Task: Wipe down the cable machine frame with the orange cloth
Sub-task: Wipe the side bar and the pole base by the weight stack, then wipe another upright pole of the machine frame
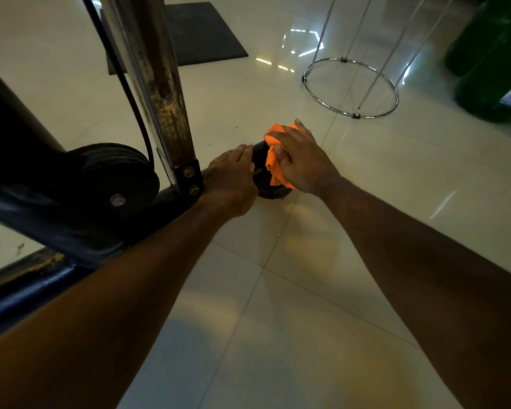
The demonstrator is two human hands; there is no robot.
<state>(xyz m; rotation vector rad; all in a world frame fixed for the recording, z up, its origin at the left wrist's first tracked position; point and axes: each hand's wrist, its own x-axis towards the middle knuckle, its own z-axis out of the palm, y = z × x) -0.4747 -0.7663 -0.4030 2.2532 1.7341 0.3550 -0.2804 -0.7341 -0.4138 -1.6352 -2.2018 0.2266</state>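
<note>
The cable machine frame [56, 231] is dark metal and runs along the floor from lower left to a round black foot [263, 175] at its end. A rusty upright post [163, 93], a black cable and a black pulley [115, 178] rise from the base. The orange cloth [273, 160] is draped over the black foot. My right hand [300, 160] presses the cloth down on the foot, fingers curled over it. My left hand [233, 184] rests on the frame bar beside the foot, fingers stretched toward it.
Glossy cream floor tiles [278, 290] lie all around. A black rubber mat [201, 33] lies behind the post. A chrome wire stand [351, 87] with a ring base stands at the upper right, and green containers [490, 60] stand at the far right.
</note>
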